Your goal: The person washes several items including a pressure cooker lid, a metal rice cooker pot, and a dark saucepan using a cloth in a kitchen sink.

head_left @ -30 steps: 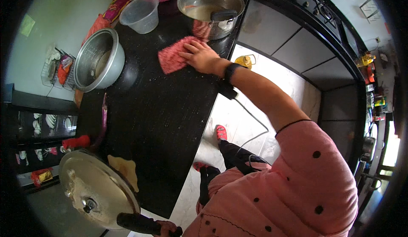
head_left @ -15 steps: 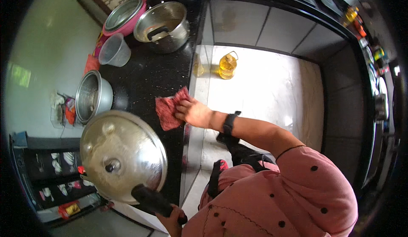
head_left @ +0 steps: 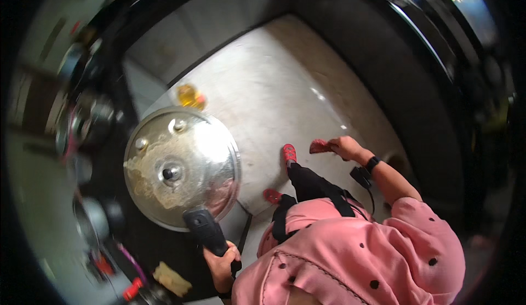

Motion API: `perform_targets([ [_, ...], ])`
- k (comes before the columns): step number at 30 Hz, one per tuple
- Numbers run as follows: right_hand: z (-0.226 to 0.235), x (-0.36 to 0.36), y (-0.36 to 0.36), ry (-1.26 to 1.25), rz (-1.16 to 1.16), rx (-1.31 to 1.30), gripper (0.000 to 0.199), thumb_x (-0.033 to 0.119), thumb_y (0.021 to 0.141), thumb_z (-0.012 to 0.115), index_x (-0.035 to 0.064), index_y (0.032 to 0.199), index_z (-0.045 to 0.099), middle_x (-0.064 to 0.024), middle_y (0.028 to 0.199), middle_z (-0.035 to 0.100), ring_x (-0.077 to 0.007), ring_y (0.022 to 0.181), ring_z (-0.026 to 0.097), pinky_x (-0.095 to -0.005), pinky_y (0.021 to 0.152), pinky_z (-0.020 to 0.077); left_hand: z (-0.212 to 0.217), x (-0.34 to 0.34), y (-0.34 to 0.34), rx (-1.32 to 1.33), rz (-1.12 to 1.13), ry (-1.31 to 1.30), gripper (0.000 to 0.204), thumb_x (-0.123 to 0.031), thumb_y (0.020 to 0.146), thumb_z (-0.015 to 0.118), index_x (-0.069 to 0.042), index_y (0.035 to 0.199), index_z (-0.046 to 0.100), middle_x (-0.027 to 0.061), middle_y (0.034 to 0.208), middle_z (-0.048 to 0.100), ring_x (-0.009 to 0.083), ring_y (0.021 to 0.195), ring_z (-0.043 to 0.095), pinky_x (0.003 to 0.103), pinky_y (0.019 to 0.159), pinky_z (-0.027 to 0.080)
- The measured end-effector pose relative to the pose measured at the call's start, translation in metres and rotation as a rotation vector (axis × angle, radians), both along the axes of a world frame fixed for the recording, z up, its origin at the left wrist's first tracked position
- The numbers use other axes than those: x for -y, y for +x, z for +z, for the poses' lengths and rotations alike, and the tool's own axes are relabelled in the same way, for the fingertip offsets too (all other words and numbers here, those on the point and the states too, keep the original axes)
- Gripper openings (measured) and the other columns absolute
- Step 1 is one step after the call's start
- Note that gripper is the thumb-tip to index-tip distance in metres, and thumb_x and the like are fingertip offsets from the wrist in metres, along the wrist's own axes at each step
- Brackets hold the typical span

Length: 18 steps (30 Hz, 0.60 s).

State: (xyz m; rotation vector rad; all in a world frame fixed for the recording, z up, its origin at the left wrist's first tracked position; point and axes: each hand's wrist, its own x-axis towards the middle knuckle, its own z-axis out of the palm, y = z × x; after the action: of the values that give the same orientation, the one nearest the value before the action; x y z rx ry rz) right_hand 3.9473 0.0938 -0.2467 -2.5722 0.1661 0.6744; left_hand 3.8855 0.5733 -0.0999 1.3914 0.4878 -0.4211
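Observation:
A large round metal pressure cooker lid [head_left: 156, 193], stained and shiny, with a small dark knob at its middle, is raised over the counter's edge. My left hand [head_left: 222, 264] is closed around its black handle [head_left: 204, 229]. Out to the right, above the floor, my right hand [head_left: 347, 147] grips a bunched red cloth [head_left: 319, 146], which is well apart from the lid. The cloth is mostly gathered, with one end sticking out past the fingers.
The dark counter [head_left: 183, 253] runs along the left, with a metal pot [head_left: 93, 220] and other blurred vessels on it. A pale yellow cloth-like piece [head_left: 171, 279] lies near its front. Beyond the lid, a yellow oil bottle [head_left: 188, 95] stands on the light floor [head_left: 257, 80].
My right hand has left the counter with the red cloth and swung right over the floor. The lid has come up off the counter side in my left hand. The view has turned right.

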Motion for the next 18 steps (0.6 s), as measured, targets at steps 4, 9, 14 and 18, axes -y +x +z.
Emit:
perform_targets([
  [4,0.024,-0.037,-0.085,0.345,-0.589,-0.047,0.021,0.018,0.089,0.049,0.0029,0.095,0.062,-0.0088,0.076,0.066,-0.0204,0.057,0.062,-0.0353,0.056,0.05,0.035,-0.039,-0.01,-0.013,-0.1,-0.021,0.019,0.003,0.072,0.06,0.004,0.087,0.047,0.0096,0.058,0.05,0.0185,0.046,0.05,0.032,0.047,0.046],
  [9,0.027,-0.097,-0.117,0.376,-0.743,0.177,0.025,0.017,0.088,0.051,0.0035,0.106,0.062,-0.0079,0.083,0.069,-0.0204,0.064,0.066,-0.033,0.061,0.051,0.017,-0.108,-0.001,0.119,-0.261,-0.053,0.016,-0.004,0.073,0.062,0.004,0.074,0.048,0.0104,0.055,0.05,0.019,0.045,0.051,0.034,0.047,0.048],
  [14,0.038,-0.117,-0.135,0.237,-0.664,0.272,0.026,0.015,0.089,0.051,0.0051,0.11,0.061,-0.0092,0.084,0.068,-0.0207,0.065,0.064,-0.0326,0.059,0.05,0.003,-0.128,0.006,0.204,-0.352,-0.116,0.025,-0.015,0.075,0.065,0.003,0.071,0.048,0.0095,0.056,0.049,0.0193,0.048,0.05,0.034,0.05,0.046],
  [18,0.048,-0.137,-0.155,0.089,-0.682,0.407,0.028,0.022,0.084,0.053,0.008,0.106,0.064,-0.0143,0.09,0.067,-0.033,0.085,0.063,-0.0392,0.074,0.0491,-0.007,-0.145,0.012,0.206,-0.339,-0.257,0.023,-0.01,0.073,0.065,0.003,0.08,0.047,0.0094,0.056,0.049,0.0179,0.045,0.049,0.033,0.046,0.046],
])
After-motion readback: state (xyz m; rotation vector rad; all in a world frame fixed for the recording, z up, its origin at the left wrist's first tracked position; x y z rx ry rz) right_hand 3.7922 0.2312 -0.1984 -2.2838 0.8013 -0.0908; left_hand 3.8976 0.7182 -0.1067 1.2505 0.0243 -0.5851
